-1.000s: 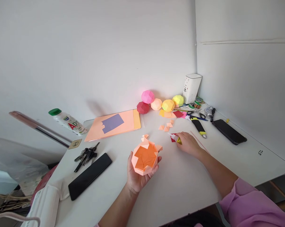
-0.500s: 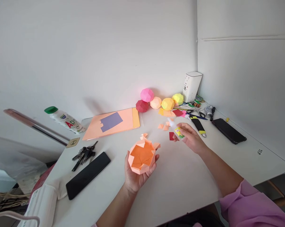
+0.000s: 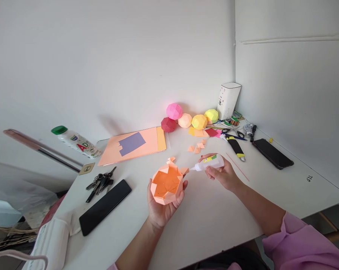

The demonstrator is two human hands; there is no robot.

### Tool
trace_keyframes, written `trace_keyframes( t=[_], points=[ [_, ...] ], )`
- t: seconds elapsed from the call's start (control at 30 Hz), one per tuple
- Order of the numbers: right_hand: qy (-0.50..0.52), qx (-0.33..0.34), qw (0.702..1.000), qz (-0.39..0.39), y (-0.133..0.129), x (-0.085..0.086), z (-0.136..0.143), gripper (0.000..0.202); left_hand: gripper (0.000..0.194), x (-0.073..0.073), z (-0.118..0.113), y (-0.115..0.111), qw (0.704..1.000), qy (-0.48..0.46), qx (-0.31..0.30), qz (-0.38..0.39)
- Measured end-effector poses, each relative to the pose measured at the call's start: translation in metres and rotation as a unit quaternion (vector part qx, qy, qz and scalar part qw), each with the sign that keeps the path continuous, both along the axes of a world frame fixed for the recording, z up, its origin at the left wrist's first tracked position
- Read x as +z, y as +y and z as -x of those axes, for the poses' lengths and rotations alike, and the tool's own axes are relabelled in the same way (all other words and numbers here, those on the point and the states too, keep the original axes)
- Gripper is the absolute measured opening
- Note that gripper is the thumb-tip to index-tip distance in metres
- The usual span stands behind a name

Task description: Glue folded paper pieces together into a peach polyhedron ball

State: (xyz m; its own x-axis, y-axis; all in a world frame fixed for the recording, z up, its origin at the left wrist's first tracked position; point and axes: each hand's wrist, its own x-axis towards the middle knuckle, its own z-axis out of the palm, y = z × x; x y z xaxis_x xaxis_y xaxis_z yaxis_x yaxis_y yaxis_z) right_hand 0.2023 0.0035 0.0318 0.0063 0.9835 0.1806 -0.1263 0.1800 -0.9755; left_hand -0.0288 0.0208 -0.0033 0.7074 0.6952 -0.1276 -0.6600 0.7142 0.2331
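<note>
Two hands are at work here, and it starts with the left hand (image 3: 160,214), palm up, thumb on one side and fingers on the other, cupped snugly round the paper shell (image 3: 158,197). The shell sits above the near half of the table (image 3: 203,221), its gaping, jagged rim tipped up and its orange inside on show. It looks feather-light, thin card stiffened by its folds, so a hard squeeze would likely crumple it; the round underside seems the place to take hold, with the loose points best left alone. Over to the right hand (image 3: 225,175), thumb and fingers pinching a squeeze bottle (image 3: 212,162), nozzle aimed left, right at the flap (image 3: 185,171) on the shell's right side; whether the tip touches, one cannot tell. That bottle looks light and soft-walled, perhaps a little slick, and is best gripped round the body, as here. Just beyond lie small peach scraps (image 3: 197,150), and past them a row of paper balls (image 3: 199,122) near the wall. Off to the right, a cutter (image 3: 236,147) and scissors (image 3: 227,131); out to the left, peach sheets (image 3: 110,154), keys (image 3: 102,182) and a black phone (image 3: 105,207).
</note>
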Motion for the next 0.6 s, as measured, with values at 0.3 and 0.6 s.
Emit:
trace_keyframes(
  t=[0.3,0.6],
  points=[
    [-0.061,-0.006,0.995,-0.074,-0.0071,-0.0011,0.0096,0.025,0.071,-0.0028,-0.0004,-0.0028,0.997,-0.061,-0.040,-0.018],
    [-0.134,-0.032,0.968,-0.209,-0.0033,-0.0075,0.0084,0.029,0.075,0.0007,-0.0016,-0.0060,0.997,-0.068,-0.047,-0.008]
  ],
)
